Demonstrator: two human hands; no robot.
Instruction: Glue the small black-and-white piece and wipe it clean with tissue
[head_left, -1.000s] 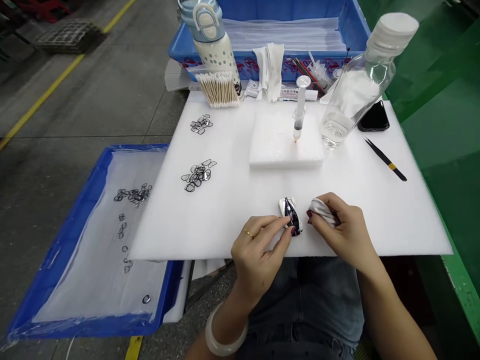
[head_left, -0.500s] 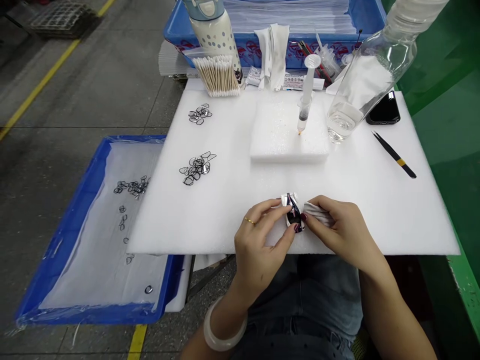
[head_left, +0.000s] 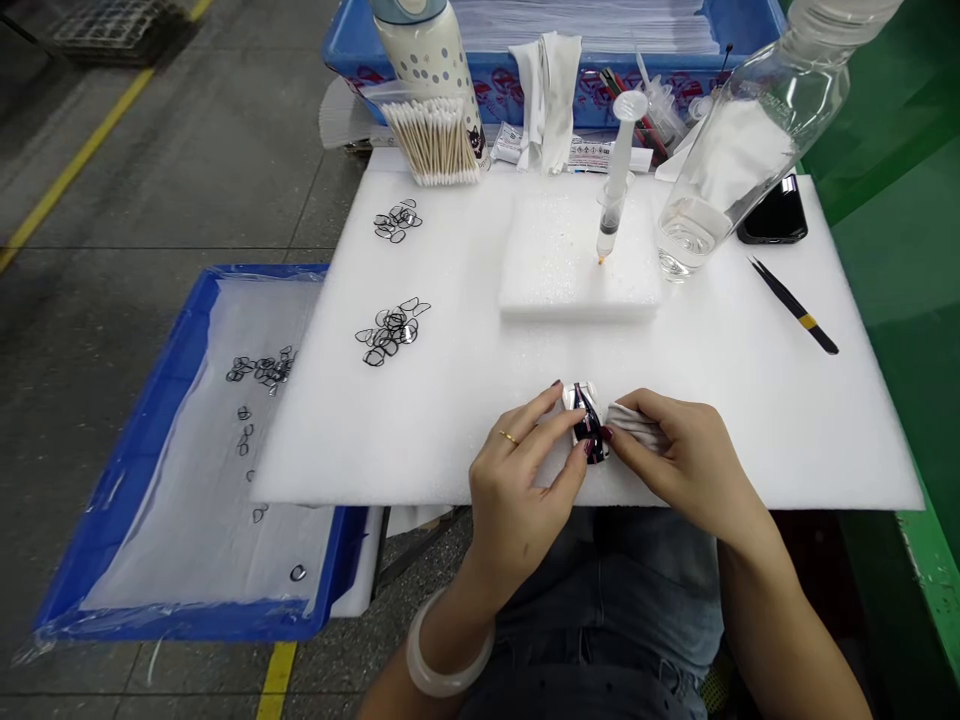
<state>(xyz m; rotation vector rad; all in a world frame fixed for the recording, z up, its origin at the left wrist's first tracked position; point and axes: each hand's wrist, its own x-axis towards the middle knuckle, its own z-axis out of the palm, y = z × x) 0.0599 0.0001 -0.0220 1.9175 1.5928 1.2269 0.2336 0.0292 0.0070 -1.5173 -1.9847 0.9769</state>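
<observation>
A white foam sheet (head_left: 712,400) covers a workbench on a grey concrete factory floor, with a green surface along its right edge. Near the sheet's front edge, a small glossy dark-and-white part (head_left: 587,424) lies on the foam directly between the person's two hands. The left hand (head_left: 525,480), wearing a gold ring, pinches the part from its left side with thumb and fingertips, steadying it against the foam. The right hand (head_left: 686,465) is closed around a bunched white cloth (head_left: 634,425), whose tip is pressed against the part's right side; the two hands almost meet over it. Further back on the sheet, a thicker white foam block (head_left: 555,270) carries a syringe (head_left: 615,190) standing tip-down, and a clear glass bottle (head_left: 739,150) stands just to its right, beside a black phone (head_left: 776,215). Black tweezers (head_left: 795,305) lie well apart on the right. Two loose clusters of thin black rings (head_left: 390,335) rest on the left part of the sheet. At the back edge stand a bundle of cotton swabs (head_left: 431,140), a dotted drinking bottle (head_left: 435,60) and folded white cloths (head_left: 551,95), in front of a blue crate (head_left: 352,50). To the left, lower than the bench, a blue tray (head_left: 120,490) lined with clear film holds more scattered rings.
</observation>
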